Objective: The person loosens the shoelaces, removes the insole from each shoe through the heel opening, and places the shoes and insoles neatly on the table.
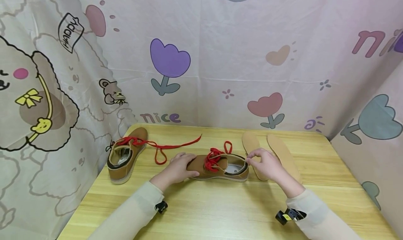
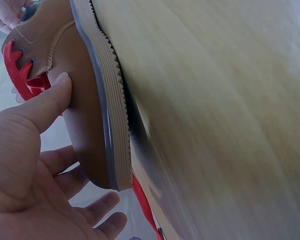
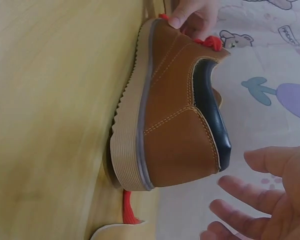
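A brown shoe (image 1: 217,174) with red laces (image 1: 212,159) lies on its sole in the middle of the table, toe to the left. My left hand (image 1: 177,170) holds its toe, the thumb on the near side and the fingers spread around the front and far side. By the heel is my right hand (image 1: 267,164), thumb and index finger close to the collar rim. In the right wrist view, that hand's fingers are spread apart beside the heel (image 3: 185,155) with nothing between them. Pale lining shows inside the shoe.
Another brown shoe (image 1: 134,163) stands at the left, its red lace (image 1: 176,146) trailing right across the wooden table (image 1: 214,212). Two tan insoles, the left insole (image 1: 251,142) and the right insole (image 1: 284,154), lie at the right. A printed curtain (image 1: 207,58) hangs behind.
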`<move>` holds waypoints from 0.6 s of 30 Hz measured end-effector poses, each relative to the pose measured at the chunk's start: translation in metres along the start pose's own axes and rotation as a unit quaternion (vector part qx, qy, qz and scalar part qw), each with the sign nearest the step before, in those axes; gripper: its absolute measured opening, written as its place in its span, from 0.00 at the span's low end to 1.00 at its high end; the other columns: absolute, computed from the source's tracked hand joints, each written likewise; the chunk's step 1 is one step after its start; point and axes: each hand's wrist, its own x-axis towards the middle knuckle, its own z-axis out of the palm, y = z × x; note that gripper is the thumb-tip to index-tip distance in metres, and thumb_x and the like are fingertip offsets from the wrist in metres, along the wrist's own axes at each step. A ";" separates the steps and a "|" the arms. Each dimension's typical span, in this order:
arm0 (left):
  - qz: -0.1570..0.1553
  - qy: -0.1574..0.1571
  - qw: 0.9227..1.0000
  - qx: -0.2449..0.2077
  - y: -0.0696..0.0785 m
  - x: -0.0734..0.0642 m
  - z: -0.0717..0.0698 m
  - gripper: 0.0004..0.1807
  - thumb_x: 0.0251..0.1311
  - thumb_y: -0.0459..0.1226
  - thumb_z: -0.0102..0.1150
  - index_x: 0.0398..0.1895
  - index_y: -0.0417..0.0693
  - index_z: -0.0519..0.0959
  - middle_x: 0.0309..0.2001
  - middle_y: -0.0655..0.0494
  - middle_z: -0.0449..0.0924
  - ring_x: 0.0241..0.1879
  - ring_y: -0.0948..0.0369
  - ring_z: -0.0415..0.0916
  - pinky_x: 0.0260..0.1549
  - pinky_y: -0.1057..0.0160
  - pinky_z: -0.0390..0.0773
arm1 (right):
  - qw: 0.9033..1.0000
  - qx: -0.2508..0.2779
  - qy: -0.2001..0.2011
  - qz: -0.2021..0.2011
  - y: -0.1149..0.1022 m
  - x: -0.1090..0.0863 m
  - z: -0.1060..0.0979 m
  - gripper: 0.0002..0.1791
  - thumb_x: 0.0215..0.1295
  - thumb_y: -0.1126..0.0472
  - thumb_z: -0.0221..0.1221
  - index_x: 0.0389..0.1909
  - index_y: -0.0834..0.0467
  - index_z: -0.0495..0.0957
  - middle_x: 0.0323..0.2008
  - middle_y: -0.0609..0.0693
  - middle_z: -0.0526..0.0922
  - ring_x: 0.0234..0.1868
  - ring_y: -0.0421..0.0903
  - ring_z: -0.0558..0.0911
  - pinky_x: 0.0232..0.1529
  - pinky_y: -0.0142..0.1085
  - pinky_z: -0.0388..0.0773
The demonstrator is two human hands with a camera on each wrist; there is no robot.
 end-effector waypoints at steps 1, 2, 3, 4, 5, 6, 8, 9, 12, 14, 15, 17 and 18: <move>0.000 0.000 1.000 0.000 0.000 0.000 0.000 0.40 0.58 0.51 0.71 0.71 0.47 0.70 0.70 0.49 0.69 0.73 0.40 0.54 0.67 0.36 0.54 | 1.000 -0.002 -0.002 0.000 0.000 0.000 0.001 0.07 0.68 0.54 0.63 0.36 0.53 0.86 0.50 0.56 0.83 0.57 0.64 0.76 0.59 0.62 0.67; 0.000 -0.001 1.000 0.001 0.000 0.000 0.000 0.39 0.58 0.51 0.70 0.71 0.47 0.70 0.70 0.49 0.69 0.73 0.40 0.54 0.67 0.36 0.54 | 1.000 -0.004 -0.004 0.001 0.000 0.000 0.002 0.07 0.68 0.54 0.64 0.36 0.52 0.86 0.50 0.55 0.84 0.56 0.64 0.76 0.59 0.62 0.68; 0.000 -0.001 1.000 0.001 0.000 0.000 0.000 0.39 0.58 0.51 0.70 0.71 0.46 0.70 0.70 0.49 0.69 0.73 0.40 0.54 0.67 0.36 0.54 | 1.000 -0.007 -0.006 0.000 0.001 0.000 0.002 0.06 0.67 0.55 0.64 0.36 0.52 0.86 0.50 0.55 0.83 0.56 0.64 0.76 0.58 0.62 0.68; 0.001 -0.001 1.000 0.001 0.000 0.000 0.000 0.40 0.58 0.51 0.70 0.71 0.46 0.70 0.70 0.49 0.69 0.73 0.40 0.54 0.67 0.36 0.54 | 1.000 -0.009 -0.008 0.000 0.001 0.000 0.003 0.06 0.67 0.55 0.64 0.37 0.53 0.86 0.50 0.56 0.83 0.56 0.64 0.76 0.58 0.61 0.68; 0.001 -0.002 1.000 0.000 0.000 0.000 0.000 0.40 0.58 0.51 0.70 0.71 0.46 0.70 0.71 0.49 0.68 0.73 0.40 0.54 0.68 0.36 0.53 | 1.000 -0.010 -0.009 -0.001 0.001 -0.001 0.004 0.06 0.67 0.56 0.64 0.37 0.53 0.86 0.50 0.56 0.83 0.56 0.64 0.76 0.57 0.61 0.69; 0.002 -0.004 1.000 0.002 0.000 0.000 0.001 0.40 0.59 0.52 0.70 0.72 0.47 0.70 0.71 0.49 0.68 0.73 0.40 0.54 0.68 0.36 0.53 | 1.000 -0.010 -0.010 -0.002 0.002 -0.001 0.005 0.06 0.67 0.56 0.64 0.37 0.53 0.86 0.50 0.56 0.83 0.56 0.64 0.76 0.57 0.61 0.69; 0.004 -0.003 1.000 0.003 -0.001 0.001 0.001 0.40 0.59 0.52 0.69 0.72 0.46 0.70 0.71 0.49 0.68 0.73 0.40 0.54 0.68 0.36 0.53 | 1.000 -0.008 -0.012 -0.002 0.002 -0.001 0.006 0.05 0.66 0.57 0.64 0.37 0.54 0.86 0.50 0.56 0.83 0.56 0.64 0.76 0.57 0.61 0.70; 0.006 -0.003 1.000 0.003 -0.001 0.001 0.001 0.40 0.59 0.52 0.69 0.72 0.46 0.69 0.71 0.49 0.68 0.73 0.40 0.54 0.68 0.36 0.53 | 1.000 -0.008 -0.012 -0.003 0.002 -0.001 0.006 0.05 0.66 0.58 0.64 0.37 0.54 0.86 0.50 0.57 0.83 0.55 0.64 0.76 0.56 0.60 0.70; 0.007 -0.003 1.000 0.004 -0.001 0.001 0.001 0.40 0.60 0.52 0.68 0.72 0.46 0.69 0.71 0.49 0.67 0.73 0.40 0.54 0.68 0.36 0.53 | 1.000 -0.008 -0.012 -0.003 0.002 -0.002 0.007 0.05 0.66 0.59 0.64 0.36 0.55 0.86 0.49 0.57 0.83 0.55 0.64 0.76 0.56 0.60 0.70; 0.010 -0.002 1.000 0.002 -0.002 0.001 0.001 0.40 0.60 0.52 0.68 0.72 0.45 0.69 0.71 0.48 0.67 0.73 0.39 0.54 0.68 0.35 0.53 | 1.000 -0.008 -0.017 0.001 0.001 -0.002 0.007 0.04 0.66 0.59 0.64 0.36 0.54 0.86 0.50 0.57 0.83 0.55 0.64 0.76 0.56 0.60 0.71; 0.011 -0.001 1.000 0.002 -0.002 0.002 0.001 0.40 0.61 0.52 0.68 0.72 0.45 0.69 0.71 0.48 0.67 0.73 0.39 0.54 0.68 0.35 0.53 | 1.000 -0.008 -0.020 0.004 0.001 -0.002 0.007 0.04 0.67 0.59 0.63 0.36 0.54 0.85 0.50 0.57 0.83 0.56 0.64 0.76 0.56 0.60 0.71; 0.013 -0.001 1.000 0.003 -0.004 0.003 0.001 0.40 0.61 0.52 0.67 0.73 0.45 0.68 0.71 0.48 0.67 0.73 0.39 0.54 0.68 0.35 0.52 | 1.000 -0.008 -0.025 0.010 -0.001 -0.003 0.007 0.04 0.67 0.59 0.63 0.35 0.54 0.84 0.51 0.58 0.83 0.56 0.64 0.76 0.55 0.59 0.71; 0.015 0.000 1.000 0.004 -0.005 0.004 0.002 0.40 0.61 0.52 0.67 0.73 0.45 0.68 0.72 0.48 0.67 0.73 0.39 0.54 0.68 0.36 0.53 | 0.999 -0.007 -0.028 0.013 -0.001 -0.003 0.008 0.03 0.67 0.58 0.63 0.35 0.53 0.83 0.51 0.58 0.82 0.56 0.63 0.76 0.55 0.59 0.72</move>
